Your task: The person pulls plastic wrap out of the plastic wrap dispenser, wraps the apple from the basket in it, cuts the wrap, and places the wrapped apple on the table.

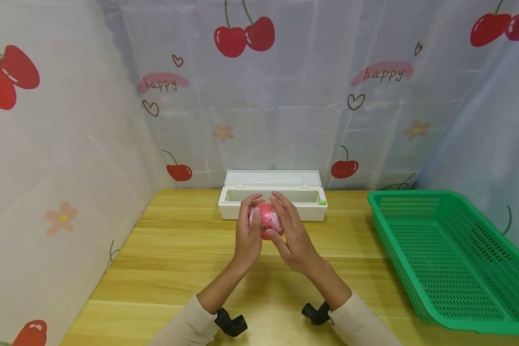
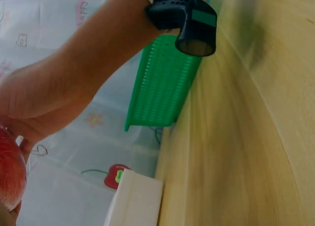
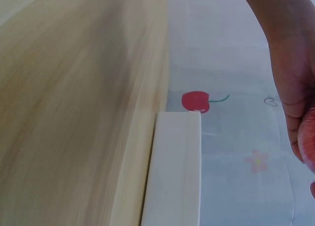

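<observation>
A round pink-red fruit [image 1: 268, 218] covered in shiny clear film is held above the wooden table [image 1: 177, 269], just in front of a white cling-film dispenser box [image 1: 272, 194] with its lid up. My left hand [image 1: 249, 230] cups the fruit's left side, fingers curled round it. My right hand [image 1: 290, 230] wraps over its right side and top. In the left wrist view a red edge of the fruit [image 2: 10, 174] shows at far left. The right wrist view catches the fruit [image 3: 309, 140] at the right edge beside the box [image 3: 174, 172].
A green plastic basket [image 1: 450, 259] sits on the right side of the table; it shows in the left wrist view too, basket [image 2: 160, 88]. Cherry-print curtains [image 1: 285, 96] close in the back and both sides. The table's left edge meets the curtain.
</observation>
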`<control>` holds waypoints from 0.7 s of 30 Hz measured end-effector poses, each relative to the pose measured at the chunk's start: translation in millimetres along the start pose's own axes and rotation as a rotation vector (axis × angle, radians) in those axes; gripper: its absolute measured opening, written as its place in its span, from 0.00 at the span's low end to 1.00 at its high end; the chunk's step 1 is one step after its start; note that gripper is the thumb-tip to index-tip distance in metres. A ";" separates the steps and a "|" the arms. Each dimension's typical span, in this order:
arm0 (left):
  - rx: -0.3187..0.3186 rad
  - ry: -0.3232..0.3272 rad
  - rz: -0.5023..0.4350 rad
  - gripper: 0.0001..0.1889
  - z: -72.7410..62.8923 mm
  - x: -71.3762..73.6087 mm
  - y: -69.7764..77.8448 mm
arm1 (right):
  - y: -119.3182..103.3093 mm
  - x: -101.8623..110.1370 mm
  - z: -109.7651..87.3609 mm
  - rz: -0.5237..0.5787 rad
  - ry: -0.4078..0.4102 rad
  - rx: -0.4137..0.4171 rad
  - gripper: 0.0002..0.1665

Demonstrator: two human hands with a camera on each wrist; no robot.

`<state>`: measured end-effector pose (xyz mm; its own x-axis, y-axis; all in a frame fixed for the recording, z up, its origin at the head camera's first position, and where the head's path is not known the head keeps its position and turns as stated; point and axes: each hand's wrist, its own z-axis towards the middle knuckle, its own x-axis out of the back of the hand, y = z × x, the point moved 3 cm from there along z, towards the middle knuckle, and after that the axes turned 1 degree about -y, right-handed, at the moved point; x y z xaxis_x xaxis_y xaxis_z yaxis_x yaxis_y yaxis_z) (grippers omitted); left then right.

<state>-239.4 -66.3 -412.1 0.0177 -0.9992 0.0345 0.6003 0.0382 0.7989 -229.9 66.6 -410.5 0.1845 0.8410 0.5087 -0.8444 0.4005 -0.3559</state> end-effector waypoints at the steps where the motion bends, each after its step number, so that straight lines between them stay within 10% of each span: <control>1: 0.006 0.002 -0.023 0.18 0.7 0.5 4.7 | -0.4 0.5 0.0 0.011 -0.001 0.006 0.40; 11: -0.272 -0.025 0.095 0.16 -2.1 -4.7 42.9 | -1.5 -1.9 -1.9 0.123 0.035 -0.032 0.30; 21: -0.240 -0.031 0.186 0.17 -4.7 -7.3 42.6 | -2.4 -5.4 -3.3 0.056 0.084 -0.038 0.24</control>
<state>-210.2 -57.4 -381.1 0.1226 -0.9745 0.1877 0.7609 0.2138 0.6126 -227.1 62.2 -415.0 0.1810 0.8892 0.4201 -0.8349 0.3647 -0.4122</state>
